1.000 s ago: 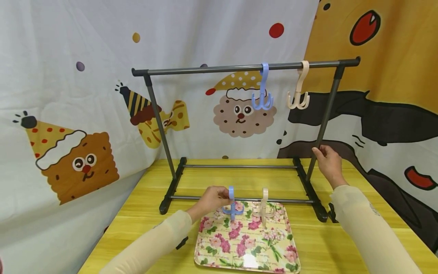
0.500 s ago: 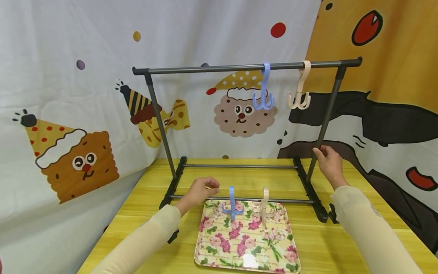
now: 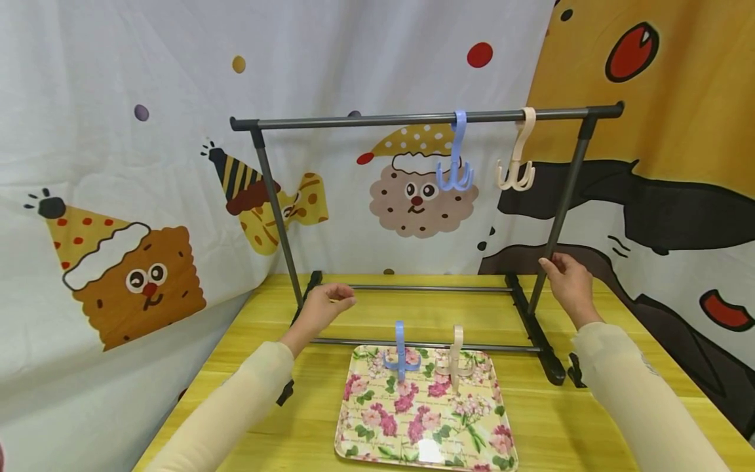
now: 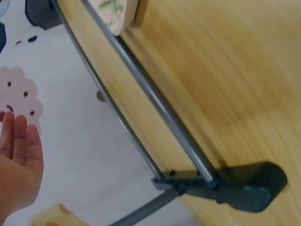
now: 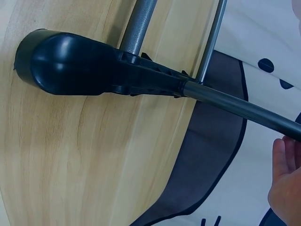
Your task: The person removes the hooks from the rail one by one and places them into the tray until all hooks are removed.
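At far left, a white cloth backdrop [image 3: 189,157] printed with party-hatted biscuit figures rises behind a yellow wood-grain tabletop [image 3: 194,426]. A long cream sleeve [image 3: 230,400] leads to the person's left hand [image 3: 320,308], which is raised and empty, palm side to the right, fingers loosely bent, the gap between thumb and fingertips narrow. It is near the left end of a dark grey tubular metal rack [image 3: 354,121] with black plastic feet; in the head view the hand and forearm cover part of the left foot.

At centre, in front of the rack, lies a rectangular cream tray with a pink floral print [image 3: 407,439]. At its far edge are a pale blue plastic multi-prong hook [image 3: 400,337] and, just to the right, a beige plastic multi-prong hook [image 3: 457,337]; whether either leans on the rack's front lower bar cannot be determined.

Above, on the top rail, hang a second blue hook [image 3: 457,143] and, farther right, a second beige hook [image 3: 520,144], apart from each other.

At right, the person's right hand [image 3: 571,285] holds the lower part of the rack's right upright [image 3: 567,196], thumb toward the camera; the other fingers are partly hidden.
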The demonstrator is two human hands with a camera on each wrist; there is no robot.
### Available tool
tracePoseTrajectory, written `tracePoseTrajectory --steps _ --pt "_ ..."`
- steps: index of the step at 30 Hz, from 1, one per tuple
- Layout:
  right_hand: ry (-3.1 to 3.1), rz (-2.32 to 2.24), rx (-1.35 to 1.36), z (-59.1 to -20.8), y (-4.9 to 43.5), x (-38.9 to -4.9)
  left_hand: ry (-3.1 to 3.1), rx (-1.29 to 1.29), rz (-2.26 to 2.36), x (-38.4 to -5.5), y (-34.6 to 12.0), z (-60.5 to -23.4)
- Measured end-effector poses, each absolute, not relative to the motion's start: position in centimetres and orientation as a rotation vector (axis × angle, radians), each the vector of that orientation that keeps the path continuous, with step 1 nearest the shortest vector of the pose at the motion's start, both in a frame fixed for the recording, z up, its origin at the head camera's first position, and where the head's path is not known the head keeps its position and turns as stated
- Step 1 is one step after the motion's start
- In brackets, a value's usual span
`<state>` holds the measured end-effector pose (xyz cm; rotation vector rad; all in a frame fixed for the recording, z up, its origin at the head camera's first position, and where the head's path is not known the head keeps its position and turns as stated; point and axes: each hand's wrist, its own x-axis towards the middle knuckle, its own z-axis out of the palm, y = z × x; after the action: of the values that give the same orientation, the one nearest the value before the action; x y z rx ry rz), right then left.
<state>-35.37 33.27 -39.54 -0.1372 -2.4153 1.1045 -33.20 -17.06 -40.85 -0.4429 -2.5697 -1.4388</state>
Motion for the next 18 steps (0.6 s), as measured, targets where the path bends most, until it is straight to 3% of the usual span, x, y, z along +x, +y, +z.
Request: tracePoseTrajectory --steps 18 --pt "-2.497 1.013 -0.123 -39.3 33.8 -34.8 -2.343 -0.222 -1.479 -34.5 -21.8 -37.3"
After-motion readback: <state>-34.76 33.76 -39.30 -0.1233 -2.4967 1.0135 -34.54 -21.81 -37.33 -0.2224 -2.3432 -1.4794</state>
